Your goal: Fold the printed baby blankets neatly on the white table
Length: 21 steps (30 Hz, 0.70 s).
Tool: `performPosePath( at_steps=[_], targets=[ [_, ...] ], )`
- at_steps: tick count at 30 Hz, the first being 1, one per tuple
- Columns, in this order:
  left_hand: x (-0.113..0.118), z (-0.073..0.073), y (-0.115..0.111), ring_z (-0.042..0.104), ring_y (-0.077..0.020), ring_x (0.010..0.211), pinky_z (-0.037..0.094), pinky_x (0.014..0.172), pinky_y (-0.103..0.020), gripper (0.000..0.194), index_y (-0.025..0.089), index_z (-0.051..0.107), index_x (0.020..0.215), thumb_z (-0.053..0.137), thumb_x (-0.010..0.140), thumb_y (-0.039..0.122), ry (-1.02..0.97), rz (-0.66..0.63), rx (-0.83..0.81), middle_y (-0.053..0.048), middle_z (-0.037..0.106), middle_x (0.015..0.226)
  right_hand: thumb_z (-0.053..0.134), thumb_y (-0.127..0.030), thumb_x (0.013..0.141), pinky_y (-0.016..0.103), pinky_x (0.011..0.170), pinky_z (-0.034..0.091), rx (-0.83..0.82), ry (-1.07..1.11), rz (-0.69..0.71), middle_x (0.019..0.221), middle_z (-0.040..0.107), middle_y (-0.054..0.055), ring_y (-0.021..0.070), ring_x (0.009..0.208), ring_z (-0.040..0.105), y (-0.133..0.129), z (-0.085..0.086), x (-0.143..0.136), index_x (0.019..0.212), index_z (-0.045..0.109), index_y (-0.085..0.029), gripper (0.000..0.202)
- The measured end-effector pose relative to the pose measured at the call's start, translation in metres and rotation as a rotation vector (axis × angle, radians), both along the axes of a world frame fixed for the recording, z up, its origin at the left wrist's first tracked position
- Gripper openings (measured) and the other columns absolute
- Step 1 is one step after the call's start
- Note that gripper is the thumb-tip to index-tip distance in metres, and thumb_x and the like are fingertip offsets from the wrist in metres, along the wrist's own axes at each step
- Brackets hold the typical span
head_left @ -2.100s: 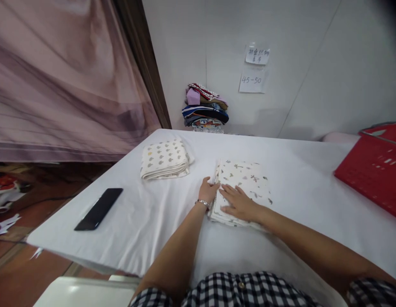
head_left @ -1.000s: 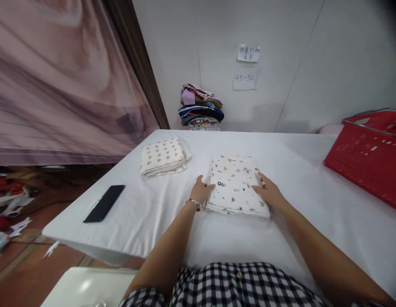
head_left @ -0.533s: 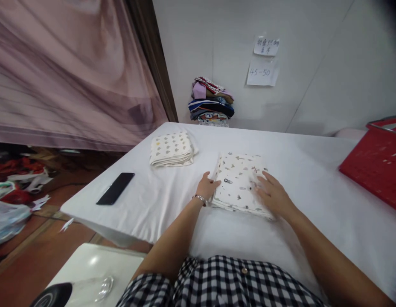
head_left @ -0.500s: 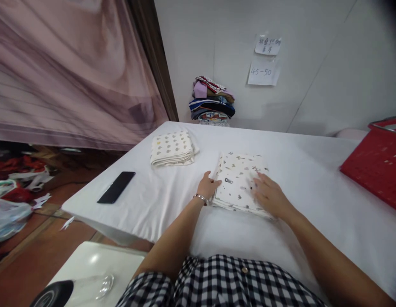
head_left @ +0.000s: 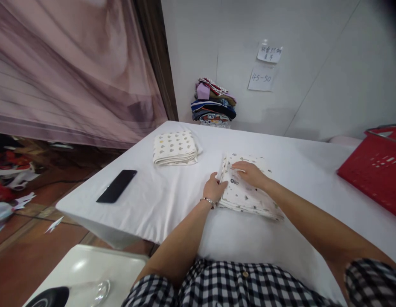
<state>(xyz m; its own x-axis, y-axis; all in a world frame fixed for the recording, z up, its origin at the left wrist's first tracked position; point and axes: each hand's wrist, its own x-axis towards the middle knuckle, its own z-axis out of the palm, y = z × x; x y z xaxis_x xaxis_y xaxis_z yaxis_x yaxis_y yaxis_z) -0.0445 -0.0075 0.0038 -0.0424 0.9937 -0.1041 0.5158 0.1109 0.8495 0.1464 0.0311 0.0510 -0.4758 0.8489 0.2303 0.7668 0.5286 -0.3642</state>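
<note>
A folded white cloth [head_left: 241, 196] printed with small grey and brown motifs lies in front of me. My left hand [head_left: 214, 188], with a bracelet at the wrist, rests against its left edge; thumb and fingers are apart. My right hand [head_left: 251, 174] lies flat on top of the cloth, fingers stretched toward the upper left, covering part of the print. Farther back on the left is a second folded cloth [head_left: 175, 147], white with grey motifs and one yellow one, touched by neither hand.
A black phone [head_left: 117, 186] lies at the left of the white-covered table [head_left: 147, 192]. At right is a red basket [head_left: 374, 166]. Stacked fabrics [head_left: 214, 102] stand behind the far edge. Lower left, a pale stool-like surface [head_left: 98, 264] holds a clear and black object [head_left: 85, 294].
My right hand has slid from the cloth's right side toward its upper left. My left hand stays at the left edge. The view has shifted slightly.
</note>
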Motion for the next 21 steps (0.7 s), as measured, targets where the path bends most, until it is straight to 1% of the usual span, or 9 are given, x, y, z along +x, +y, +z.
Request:
performPosePath(
  at_steps=[4, 7, 9, 12, 16, 21],
  targets=[
    [-0.002, -0.005, 0.0, 0.06, -0.0204, 0.086, 0.042, 0.076, -0.028, 0.068, 0.02, 0.042, 0.13, 0.065, 0.072, 0.046, -0.037, -0.026, 0.021, -0.006, 0.065, 0.097, 0.042, -0.007, 0.077, 0.04, 0.104, 0.035, 0.028, -0.189, 0.171, 0.12, 0.061, 0.004, 0.021, 0.121, 0.046, 0.035, 0.002, -0.025, 0.112, 0.063, -0.02, 0.043],
    [-0.003, -0.006, 0.0, 0.06, -0.021, 0.087, 0.042, 0.076, -0.028, 0.07, 0.02, 0.041, 0.131, 0.064, 0.071, 0.049, -0.045, -0.043, 0.017, -0.007, 0.065, 0.098, 0.048, -0.006, 0.074, 0.04, 0.1, 0.038, -0.005, -0.355, 0.276, 0.112, 0.064, 0.008, 0.0238, 0.117, 0.049, 0.047, 0.007, -0.034, 0.104, 0.066, -0.018, 0.037],
    [-0.003, -0.006, 0.0, 0.06, -0.0221, 0.088, 0.042, 0.076, -0.029, 0.071, 0.02, 0.041, 0.131, 0.064, 0.071, 0.05, -0.045, -0.049, 0.019, -0.007, 0.065, 0.098, 0.052, -0.009, 0.074, 0.038, 0.095, 0.039, -0.014, -0.414, 0.32, 0.106, 0.064, 0.01, 0.0242, 0.11, 0.052, 0.051, 0.01, -0.035, 0.099, 0.068, -0.016, 0.03],
    [-0.002, -0.006, 0.0, 0.06, -0.0232, 0.09, 0.042, 0.078, -0.03, 0.07, 0.02, 0.043, 0.13, 0.065, 0.071, 0.049, -0.05, -0.046, 0.021, -0.008, 0.065, 0.098, 0.056, -0.012, 0.075, 0.034, 0.09, 0.041, 0.012, -0.445, 0.345, 0.101, 0.063, 0.011, 0.0233, 0.103, 0.053, 0.054, 0.012, -0.032, 0.095, 0.068, -0.015, 0.024],
    [-0.002, -0.004, 0.0, 0.06, -0.0231, 0.09, 0.042, 0.079, -0.03, 0.068, 0.021, 0.044, 0.129, 0.065, 0.071, 0.048, -0.058, -0.043, 0.026, -0.007, 0.066, 0.095, 0.057, -0.014, 0.074, 0.032, 0.085, 0.039, 0.046, -0.486, 0.337, 0.095, 0.062, 0.01, 0.023, 0.099, 0.051, 0.057, 0.013, -0.03, 0.083, 0.067, -0.015, 0.013],
    [-0.002, 0.0, -0.001, 0.06, -0.0248, 0.09, 0.043, 0.078, -0.031, 0.067, 0.019, 0.043, 0.13, 0.063, 0.073, 0.047, -0.011, -0.07, 0.036, -0.009, 0.065, 0.097, 0.056, -0.013, 0.076, 0.033, 0.086, 0.036, 0.03, -0.516, 0.296, 0.093, 0.064, 0.008, 0.0221, 0.098, 0.053, 0.058, 0.016, -0.038, 0.079, 0.064, -0.017, 0.009]
  ],
)
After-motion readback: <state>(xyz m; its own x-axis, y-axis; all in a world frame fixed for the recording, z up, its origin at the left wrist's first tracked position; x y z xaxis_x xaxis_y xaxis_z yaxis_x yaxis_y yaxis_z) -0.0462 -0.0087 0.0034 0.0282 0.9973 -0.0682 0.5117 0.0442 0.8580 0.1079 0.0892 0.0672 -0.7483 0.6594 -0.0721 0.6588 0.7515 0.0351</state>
